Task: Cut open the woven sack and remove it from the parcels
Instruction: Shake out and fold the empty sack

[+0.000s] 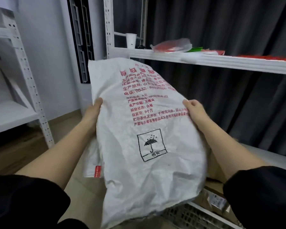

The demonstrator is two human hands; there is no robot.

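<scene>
Hands hold a white woven sack (149,133) up in the air before a shelf (221,61), left hand (93,111) and right hand (194,109) gripping opposite edges, fingers clamped on cloth, probably lifting it clear of parcels (215,194) below.

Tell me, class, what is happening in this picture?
A person holds a white woven sack up in front of them, the left hand gripping one edge and the right hand the other. The sack hangs limp and looks empty. Brown parcels lie low at the right, beside it. A paper cup stands on the white shelf behind.
</scene>
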